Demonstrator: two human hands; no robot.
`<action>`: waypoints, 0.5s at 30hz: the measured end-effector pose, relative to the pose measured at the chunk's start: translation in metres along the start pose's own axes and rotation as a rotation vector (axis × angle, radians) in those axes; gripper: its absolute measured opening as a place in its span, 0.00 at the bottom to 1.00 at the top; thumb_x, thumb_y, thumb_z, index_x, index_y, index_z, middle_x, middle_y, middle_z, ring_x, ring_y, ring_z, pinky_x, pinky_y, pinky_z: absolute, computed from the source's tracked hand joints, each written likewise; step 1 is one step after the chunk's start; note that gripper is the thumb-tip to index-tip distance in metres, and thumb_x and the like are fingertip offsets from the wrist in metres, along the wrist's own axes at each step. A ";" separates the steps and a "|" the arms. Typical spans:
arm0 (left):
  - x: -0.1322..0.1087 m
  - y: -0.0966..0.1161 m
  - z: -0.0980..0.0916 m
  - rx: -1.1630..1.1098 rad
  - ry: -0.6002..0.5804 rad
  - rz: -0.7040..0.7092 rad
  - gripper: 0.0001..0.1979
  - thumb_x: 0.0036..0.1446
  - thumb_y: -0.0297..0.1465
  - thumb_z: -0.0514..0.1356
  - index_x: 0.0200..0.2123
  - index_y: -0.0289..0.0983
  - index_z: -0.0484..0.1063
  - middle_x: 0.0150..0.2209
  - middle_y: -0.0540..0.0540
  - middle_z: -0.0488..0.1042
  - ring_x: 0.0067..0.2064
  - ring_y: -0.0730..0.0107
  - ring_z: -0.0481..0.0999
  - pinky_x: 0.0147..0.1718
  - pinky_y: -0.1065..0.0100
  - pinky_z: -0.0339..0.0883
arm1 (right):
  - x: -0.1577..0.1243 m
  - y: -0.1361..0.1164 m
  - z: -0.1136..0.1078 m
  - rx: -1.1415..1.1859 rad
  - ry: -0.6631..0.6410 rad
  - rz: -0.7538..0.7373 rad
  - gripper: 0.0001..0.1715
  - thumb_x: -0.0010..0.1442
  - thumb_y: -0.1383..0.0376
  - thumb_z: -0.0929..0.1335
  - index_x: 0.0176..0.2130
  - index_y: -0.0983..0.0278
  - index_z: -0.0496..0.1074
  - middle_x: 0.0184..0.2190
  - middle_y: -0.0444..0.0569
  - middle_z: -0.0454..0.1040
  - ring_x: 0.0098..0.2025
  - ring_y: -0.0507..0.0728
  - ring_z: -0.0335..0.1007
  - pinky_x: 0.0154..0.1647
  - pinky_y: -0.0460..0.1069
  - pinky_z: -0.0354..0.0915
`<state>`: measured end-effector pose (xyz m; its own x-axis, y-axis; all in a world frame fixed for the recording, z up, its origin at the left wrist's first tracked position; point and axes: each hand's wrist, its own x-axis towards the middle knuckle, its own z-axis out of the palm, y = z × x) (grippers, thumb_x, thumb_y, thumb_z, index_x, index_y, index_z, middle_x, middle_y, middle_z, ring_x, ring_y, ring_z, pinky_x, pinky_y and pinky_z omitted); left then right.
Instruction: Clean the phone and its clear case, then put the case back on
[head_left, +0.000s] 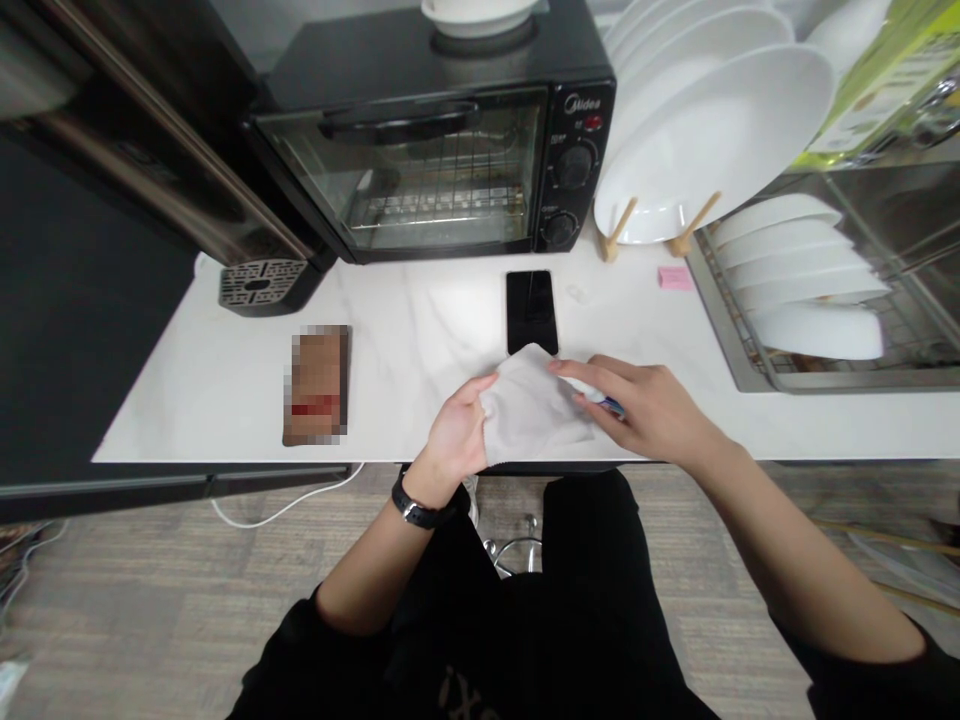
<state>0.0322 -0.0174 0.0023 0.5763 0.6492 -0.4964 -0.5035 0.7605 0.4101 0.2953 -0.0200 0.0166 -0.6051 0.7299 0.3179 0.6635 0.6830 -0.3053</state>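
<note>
A light grey cloth (529, 410) is spread over my left hand (454, 430) near the counter's front edge. My left thumb presses on its left edge, while the other fingers are hidden beneath. My right hand (649, 410) is closed around a small white item with a blue and purple end (612, 405), mostly covered by the fingers, so its kind cannot be made out. The right index fingertip reaches the cloth's upper right part. Just beyond the cloth, a black smartphone (531, 310) lies flat on the white counter (420, 330).
A black toaster oven (442, 170) stands at the back, with white plates (712, 140) in a wooden rack beside it. A sink with a dish rack (810, 280) is at right. Pink sticky notes (674, 278) and a blurred-out brown item (319, 385) lie on the counter.
</note>
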 end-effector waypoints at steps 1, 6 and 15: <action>0.000 0.000 0.000 -0.002 0.005 -0.001 0.29 0.68 0.37 0.52 0.66 0.29 0.71 0.49 0.36 0.86 0.54 0.48 0.87 0.61 0.52 0.75 | 0.000 0.000 0.001 -0.020 0.006 -0.002 0.28 0.76 0.59 0.64 0.72 0.53 0.65 0.48 0.49 0.83 0.33 0.56 0.77 0.32 0.50 0.66; -0.002 0.002 0.006 -0.060 0.046 -0.019 0.29 0.70 0.36 0.49 0.67 0.27 0.70 0.50 0.35 0.86 0.54 0.49 0.87 0.62 0.53 0.74 | 0.001 -0.004 0.003 -0.141 0.044 -0.032 0.26 0.75 0.63 0.62 0.69 0.55 0.66 0.43 0.48 0.82 0.29 0.55 0.74 0.28 0.49 0.60; -0.007 0.003 0.019 -0.201 0.084 -0.044 0.29 0.72 0.32 0.46 0.69 0.25 0.68 0.49 0.35 0.87 0.54 0.52 0.87 0.63 0.56 0.72 | 0.001 -0.006 0.005 -0.177 0.011 0.002 0.22 0.72 0.67 0.64 0.63 0.58 0.71 0.44 0.47 0.84 0.28 0.55 0.74 0.26 0.50 0.58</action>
<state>0.0389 -0.0194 0.0211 0.5489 0.6059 -0.5758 -0.6022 0.7644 0.2303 0.2887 -0.0237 0.0139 -0.5990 0.7305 0.3279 0.7327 0.6652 -0.1435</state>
